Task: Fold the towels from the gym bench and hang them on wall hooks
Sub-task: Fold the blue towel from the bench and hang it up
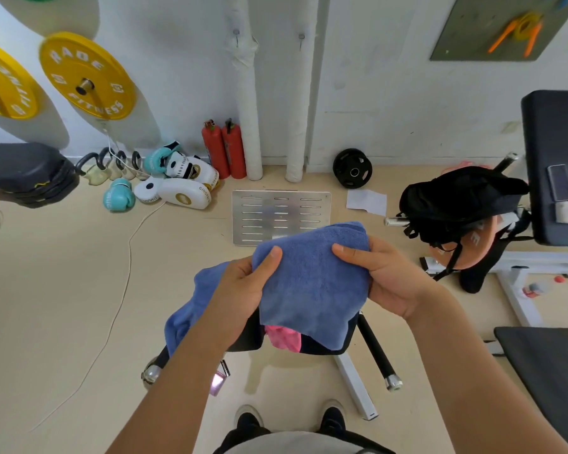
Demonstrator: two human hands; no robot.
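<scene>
Both hands are up in front of the person's body and both are on the blue towel point(312, 280): the left hand point(243, 290) grips its left side with the thumb pressed flat on top of the cloth and the fingers tucked underneath, while the right hand point(384, 276) clamps the right edge, thumb lying across the top and fingers hidden below. The towel is held in the air between them, bunched and doubled over, and a loose tail of it spills down behind the left forearm. Right beneath it sits the bench point(312, 345), dark padded, only a strip of it showing under the cloth, and a pink towel point(284, 337) lies crumpled on that pad, peeking out just below the blue one's lower edge. Up on the white wall there are two small wall hooks point(236, 36), one on each side of a padded white pipe point(248, 103), both bare. On the floor ahead lies a slotted metal plate point(281, 216), with two red fire extinguishers point(223, 149) standing against the wall beyond it and boxing gloves and pads point(177, 183) scattered to their left. A black bag point(456, 201) slumps to the right, next to another dark padded bench. The person's shoes point(250, 419) show at the bottom edge, planted on the beige floor.
</scene>
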